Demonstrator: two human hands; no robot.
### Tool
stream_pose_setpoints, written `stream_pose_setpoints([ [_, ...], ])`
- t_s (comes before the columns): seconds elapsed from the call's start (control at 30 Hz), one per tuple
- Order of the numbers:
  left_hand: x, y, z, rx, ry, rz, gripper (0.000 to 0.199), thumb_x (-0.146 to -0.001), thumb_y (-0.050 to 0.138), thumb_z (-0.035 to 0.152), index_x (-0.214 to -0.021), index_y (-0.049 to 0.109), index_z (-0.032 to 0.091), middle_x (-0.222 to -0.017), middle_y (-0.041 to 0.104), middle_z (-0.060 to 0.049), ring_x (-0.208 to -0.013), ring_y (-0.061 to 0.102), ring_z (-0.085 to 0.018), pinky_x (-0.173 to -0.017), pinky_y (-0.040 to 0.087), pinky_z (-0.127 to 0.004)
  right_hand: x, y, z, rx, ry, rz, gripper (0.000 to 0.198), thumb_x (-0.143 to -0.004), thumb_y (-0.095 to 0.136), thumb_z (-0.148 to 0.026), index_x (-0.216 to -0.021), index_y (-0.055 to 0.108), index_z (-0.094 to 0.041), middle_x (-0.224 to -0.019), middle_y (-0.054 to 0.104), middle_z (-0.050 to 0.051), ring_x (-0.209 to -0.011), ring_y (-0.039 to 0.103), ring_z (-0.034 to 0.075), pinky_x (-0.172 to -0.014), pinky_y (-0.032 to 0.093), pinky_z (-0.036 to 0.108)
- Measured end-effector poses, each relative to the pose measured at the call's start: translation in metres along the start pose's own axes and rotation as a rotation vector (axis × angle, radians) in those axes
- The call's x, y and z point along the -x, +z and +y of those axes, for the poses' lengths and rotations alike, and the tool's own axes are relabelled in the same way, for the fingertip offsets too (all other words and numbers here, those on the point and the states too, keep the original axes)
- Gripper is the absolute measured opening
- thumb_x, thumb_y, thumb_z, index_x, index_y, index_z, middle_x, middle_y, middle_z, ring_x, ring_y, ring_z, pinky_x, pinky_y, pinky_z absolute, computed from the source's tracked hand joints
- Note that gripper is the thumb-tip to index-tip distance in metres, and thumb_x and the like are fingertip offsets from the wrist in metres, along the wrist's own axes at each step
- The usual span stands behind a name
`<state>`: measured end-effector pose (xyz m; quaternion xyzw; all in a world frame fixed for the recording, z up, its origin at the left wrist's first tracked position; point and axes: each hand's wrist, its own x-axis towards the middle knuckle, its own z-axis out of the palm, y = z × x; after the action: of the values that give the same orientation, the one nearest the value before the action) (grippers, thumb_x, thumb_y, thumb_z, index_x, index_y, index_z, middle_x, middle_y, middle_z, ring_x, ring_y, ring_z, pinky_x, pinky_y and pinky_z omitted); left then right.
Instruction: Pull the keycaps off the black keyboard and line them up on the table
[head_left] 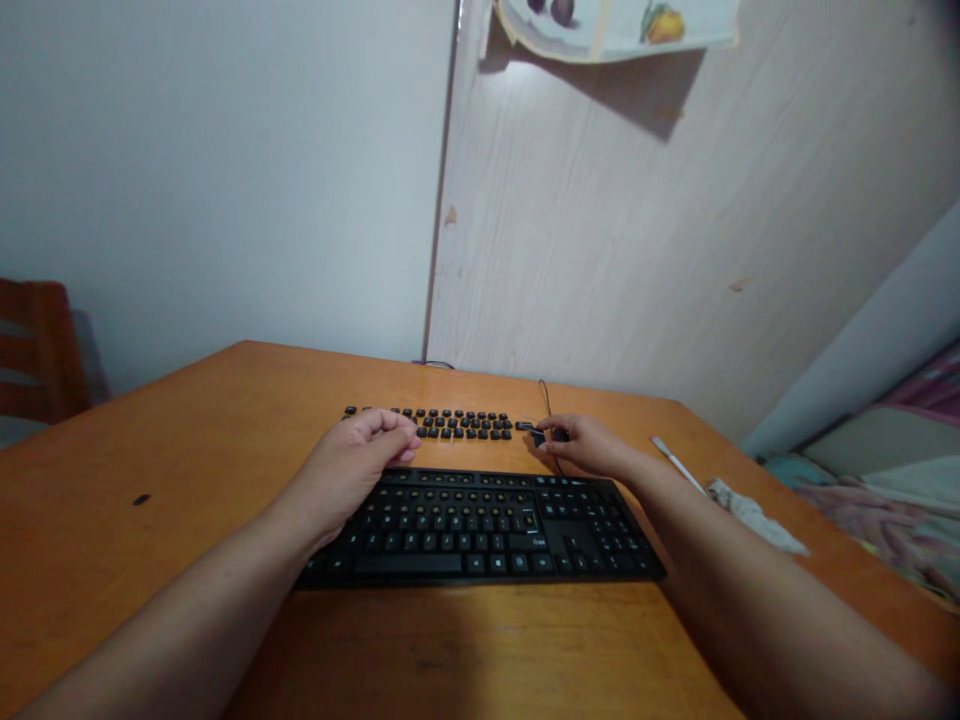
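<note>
Your forearms (pixel 217 590) stretched past the keyboard (pixel 465 542), your left hand (pixel 360 455) curled closed, your right hand (pixel 581 445) pinched a dark piece (pixel 538 438), beside 3 rows of keycaps (pixel 458 433)

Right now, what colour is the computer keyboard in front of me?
The computer keyboard is mostly black, and shows best in the head view.

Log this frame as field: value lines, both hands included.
surface: wooden table
keyboard: black, keycaps missing in upper rows
loose keycaps: in rows beyond keyboard
left hand: near keyboard's upper left, fingers curled, contents unclear
right hand: fingers at small dark item, grip unclear
table left: lone dark piece
table right: thin white stick, crumpled cloth
</note>
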<state>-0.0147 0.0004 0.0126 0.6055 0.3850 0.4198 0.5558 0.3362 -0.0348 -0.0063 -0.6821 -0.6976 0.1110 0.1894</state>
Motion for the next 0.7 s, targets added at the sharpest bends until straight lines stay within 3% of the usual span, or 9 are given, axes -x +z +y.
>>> stream_pose_setpoints([
  [0.23,0.000,-0.001,0.000,-0.039,-0.020,0.009,0.029,-0.076,0.067,0.043,-0.087,0.062,0.017,-0.081,0.066,-0.001,-0.077,0.062,-0.015,-0.076,0.043,-0.028,-0.011,0.008,0.000,0.016,0.025,-0.039,0.034,-0.076,0.069,-0.032,-0.108,0.072,-0.020,-0.087,0.073,0.005,-0.078,0.064,0.021,-0.069,0.046,0.030],
  [0.7,-0.003,-0.005,-0.009,-0.157,-0.005,-0.039,0.028,-0.083,0.061,0.044,-0.082,0.061,0.017,-0.077,0.064,-0.002,-0.069,0.056,-0.014,-0.066,0.040,-0.027,-0.021,0.014,0.008,0.031,0.012,-0.056,0.035,-0.077,0.066,-0.031,-0.111,0.071,-0.020,-0.089,0.072,0.006,-0.078,0.063,0.021,-0.069,0.044,0.030],
])
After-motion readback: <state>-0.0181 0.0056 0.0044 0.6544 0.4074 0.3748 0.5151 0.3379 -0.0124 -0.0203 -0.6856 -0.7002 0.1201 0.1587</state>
